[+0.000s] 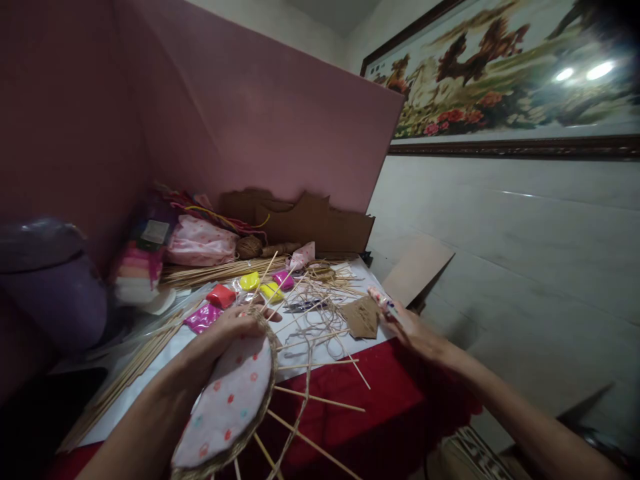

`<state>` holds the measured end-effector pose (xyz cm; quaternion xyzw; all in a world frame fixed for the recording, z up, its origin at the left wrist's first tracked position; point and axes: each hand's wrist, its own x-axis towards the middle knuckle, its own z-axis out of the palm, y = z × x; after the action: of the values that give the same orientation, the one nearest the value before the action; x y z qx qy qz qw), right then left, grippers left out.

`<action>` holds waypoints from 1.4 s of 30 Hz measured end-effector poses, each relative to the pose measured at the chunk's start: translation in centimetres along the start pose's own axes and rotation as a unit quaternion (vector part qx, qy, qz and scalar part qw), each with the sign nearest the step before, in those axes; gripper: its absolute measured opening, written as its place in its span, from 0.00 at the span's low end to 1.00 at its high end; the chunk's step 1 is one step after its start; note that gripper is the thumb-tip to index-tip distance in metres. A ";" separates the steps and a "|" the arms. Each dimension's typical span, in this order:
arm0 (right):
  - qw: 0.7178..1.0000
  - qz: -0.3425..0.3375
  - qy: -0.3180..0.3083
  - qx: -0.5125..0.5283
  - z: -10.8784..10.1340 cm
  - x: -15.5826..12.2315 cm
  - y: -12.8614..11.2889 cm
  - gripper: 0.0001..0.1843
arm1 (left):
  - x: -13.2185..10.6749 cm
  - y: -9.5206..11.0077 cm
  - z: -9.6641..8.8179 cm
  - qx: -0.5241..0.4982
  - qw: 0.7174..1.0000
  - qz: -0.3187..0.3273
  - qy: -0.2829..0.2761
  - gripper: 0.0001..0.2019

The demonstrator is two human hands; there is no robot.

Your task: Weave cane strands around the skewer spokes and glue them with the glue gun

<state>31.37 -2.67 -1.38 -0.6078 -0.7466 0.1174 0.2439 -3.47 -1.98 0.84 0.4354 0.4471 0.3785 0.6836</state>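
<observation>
My left hand (231,328) grips the top edge of a round woven base (227,403) covered with white dotted fabric, from which thin wooden sticks (320,400) fan out. A strand of twine (303,393) hangs from its rim. My right hand (400,320) reaches out to the right, fingers stretched and apart, right beside a piece of brown cardboard (363,317) on the white table sheet (300,357). Whether the fingers touch it I cannot tell.
Loose twine, scissors (305,307), small coloured packets (250,283) and a bundle of sticks (220,270) litter the table. Cardboard sheets (310,223), a pink bag (200,243) and stacked foam (135,273) stand at the back against a pink wall. Red cloth (380,400) covers the front edge.
</observation>
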 end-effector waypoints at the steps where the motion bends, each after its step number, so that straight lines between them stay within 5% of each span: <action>1: 0.999 0.012 -0.016 -0.029 0.5 -0.2 0.7 0.13 | -0.1 0.1 0.0 0.006 1.000 0.001 -0.002 0.17; 7: 0.987 0.012 -0.088 -0.131 1.5 -0.3 1.3 0.14 | -0.3 0.1 0.0 0.006 1.000 0.004 -0.008 0.20; 10: 0.991 -0.021 -0.055 -0.124 0.3 0.8 -0.6 0.18 | -0.2 0.0 0.0 0.008 1.000 0.006 -0.009 0.19; 13: 0.993 -0.101 0.058 -0.013 -1.1 2.3 -3.9 0.11 | -0.5 0.3 0.1 0.005 1.000 0.003 -0.014 0.18; 16: 0.965 -0.245 0.049 0.082 -1.6 3.5 -7.2 0.12 | -1.0 0.6 0.4 -0.002 1.000 -0.004 -0.023 0.17; 23: 0.891 -0.439 0.022 -0.114 -1.1 5.1 -10.5 0.14 | -1.4 0.9 0.6 -0.011 0.999 -0.024 -0.032 0.18; 34: 0.864 -0.477 -0.014 -0.160 -2.6 5.6 -12.1 0.10 | -0.8 0.3 0.2 0.002 0.999 -0.017 -0.044 0.19; 42: 0.771 -0.550 0.004 -0.322 -2.1 5.0 -12.4 0.14 | -1.3 0.4 0.5 0.008 0.999 -0.011 -0.030 0.21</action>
<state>21.16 -0.99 7.34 -0.1368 -0.9464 -0.2862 0.0602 -3.42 -3.12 1.74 0.4469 0.4341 0.3540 0.6976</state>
